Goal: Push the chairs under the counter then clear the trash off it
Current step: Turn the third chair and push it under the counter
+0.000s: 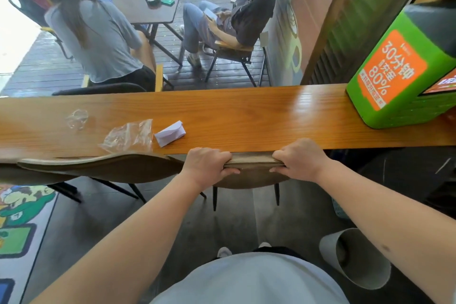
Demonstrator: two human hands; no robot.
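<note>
Both hands, left hand (207, 165) and right hand (299, 159), have fingers clamped on the chair (251, 173) back's top edge. Chair back touches the table (246, 116) edge, long axis parallel. Wrapper (128, 134) and paper scrap (170, 133) lie left of chair, nearer left hand.

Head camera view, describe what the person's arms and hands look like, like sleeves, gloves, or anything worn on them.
Both forearms are bare, with no sleeves in view. The left hand and right hand wear no gloves, and no rings, watch or bracelet show. A small dark mark sits on the right forearm.
</note>
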